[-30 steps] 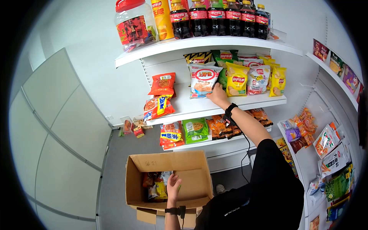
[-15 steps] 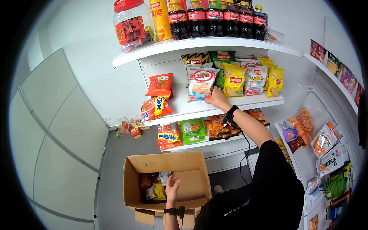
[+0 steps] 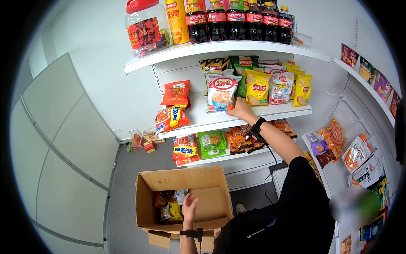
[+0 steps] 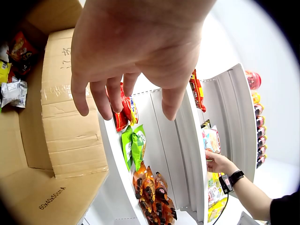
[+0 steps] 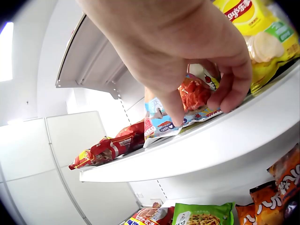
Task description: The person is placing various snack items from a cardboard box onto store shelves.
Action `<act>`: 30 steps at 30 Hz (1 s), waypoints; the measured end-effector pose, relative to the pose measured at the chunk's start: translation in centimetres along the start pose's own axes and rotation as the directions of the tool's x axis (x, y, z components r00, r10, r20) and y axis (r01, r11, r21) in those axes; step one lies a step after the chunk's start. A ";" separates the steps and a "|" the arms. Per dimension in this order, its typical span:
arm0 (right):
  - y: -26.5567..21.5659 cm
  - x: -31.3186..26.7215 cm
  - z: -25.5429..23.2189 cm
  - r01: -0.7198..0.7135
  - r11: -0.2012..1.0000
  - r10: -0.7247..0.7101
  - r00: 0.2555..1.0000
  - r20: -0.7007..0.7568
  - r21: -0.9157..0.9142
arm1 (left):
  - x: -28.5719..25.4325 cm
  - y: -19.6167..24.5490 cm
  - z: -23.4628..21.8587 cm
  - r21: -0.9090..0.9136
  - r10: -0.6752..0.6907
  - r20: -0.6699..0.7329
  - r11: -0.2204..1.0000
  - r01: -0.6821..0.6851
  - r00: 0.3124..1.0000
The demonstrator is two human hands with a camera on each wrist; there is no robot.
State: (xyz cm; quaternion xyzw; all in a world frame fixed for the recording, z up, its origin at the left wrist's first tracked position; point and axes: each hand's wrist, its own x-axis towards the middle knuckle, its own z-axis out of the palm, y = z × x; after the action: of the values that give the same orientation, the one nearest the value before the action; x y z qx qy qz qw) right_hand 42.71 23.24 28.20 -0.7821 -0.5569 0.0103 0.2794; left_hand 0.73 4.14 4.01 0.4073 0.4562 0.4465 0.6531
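My right hand [image 3: 242, 110] pinches the lower right corner of a white bag of shrimp chips [image 3: 221, 93], which stands upright at the front of the middle shelf [image 3: 270, 115]. In the right wrist view, my thumb lies against the printed face of the bag [image 5: 164, 125], with curled fingers at its lower edge. My left hand [image 3: 190, 207] hangs over the open cardboard box [image 3: 209, 203], its fingers loosely bent and holding nothing. Several small snack packs [image 3: 174, 209] lie inside the box.
Yellow chip bags [image 3: 258, 89] stand just right of the white bag, and red noodle packs [image 3: 172, 119] sit at the shelf's left end. Cola bottles [image 3: 217, 25] line the shelf above. Green packs [image 3: 212, 142] lie below. A cable [image 3: 267, 182] hangs from my right wrist.
The white bag has come slightly forward toward the shelf edge with my right hand at its corner. My left hand stays over the box. The head view shifted a little.
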 end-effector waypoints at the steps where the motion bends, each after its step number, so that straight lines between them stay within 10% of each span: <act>1: 0.0 -0.1 -0.1 -0.008 1.000 0.008 1.000 0.011 0.005 | 0.0 0.0 0.0 0.000 -0.001 -0.001 1.000 0.001 1.000; 13: 1.1 -2.4 -0.6 0.066 0.987 -0.061 0.997 -0.044 0.144 | -1.2 -0.8 -1.8 -0.099 -0.082 -0.054 0.992 0.076 0.995; 21: 3.6 -5.7 -0.5 0.098 0.929 -0.065 0.992 -0.105 0.356 | -1.8 -9.9 -9.3 -0.157 -0.076 -0.336 0.987 0.024 0.939; 26: 4.8 -9.7 -0.1 0.098 0.945 -0.050 0.986 -0.157 0.313 | -3.8 -13.4 -14.1 -0.428 -0.057 -0.143 0.904 -0.010 0.988; 30: 3.3 -13.9 1.7 -0.051 0.870 0.022 0.998 0.066 0.491 | -5.0 -10.6 -12.6 -0.434 -0.263 -0.381 0.898 0.080 0.886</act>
State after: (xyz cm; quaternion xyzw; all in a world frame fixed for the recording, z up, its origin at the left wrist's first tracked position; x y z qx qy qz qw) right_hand 39.76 11.04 21.22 -0.6950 -0.5289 0.1796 0.4527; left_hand -10.06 -1.89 -7.95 0.1113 0.5209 0.5491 0.6440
